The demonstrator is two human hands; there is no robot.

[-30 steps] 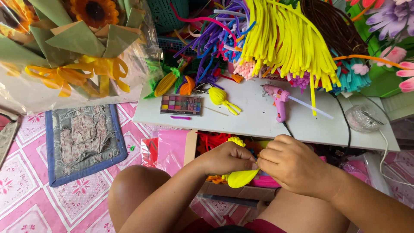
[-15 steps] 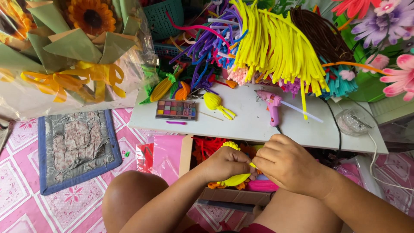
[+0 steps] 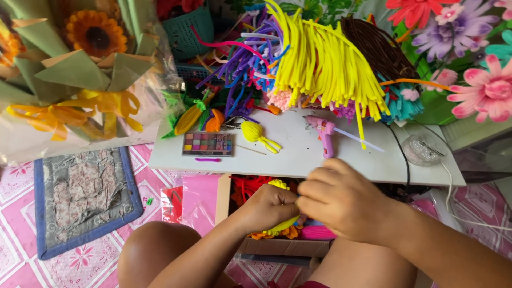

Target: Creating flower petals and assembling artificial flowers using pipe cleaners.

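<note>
Here both hands met low in the middle of the view, just in front of the white table's (image 3: 298, 160) near edge. The left hand (image 3: 269, 205) was curled nearly closed, its fingers pinched around a yellow pipe-cleaner piece (image 3: 284, 225) whose end poked out below the knuckles. The right hand (image 3: 344, 202) was cupped over the same spot, fingers bent and pressed against the left hand's fingertips; it hid the point of contact, so how much of the yellow piece it gripped could not be told. Right under the hands sat an open cardboard box (image 3: 282, 246) holding red, yellow and pink pipe-cleaner bits.

On the table, well apart from the hands, lay a pink glue gun (image 3: 322, 130) with its stick pointing right, a finished yellow pipe-cleaner flower (image 3: 256, 133), an eyeshadow palette (image 3: 208, 144) and a clear round container (image 3: 421, 149) near the right end. Behind them a thick bunch of yellow pipe cleaners (image 3: 325, 64) hung over the table's far edge, with purple and blue ones beside it. A wrapped sunflower bouquet (image 3: 80, 80) with a yellow ribbon stood to the left, and a blue-edged floor mat (image 3: 85, 197) lay on the pink patterned floor next to the person's bare knee (image 3: 154, 250).
</note>
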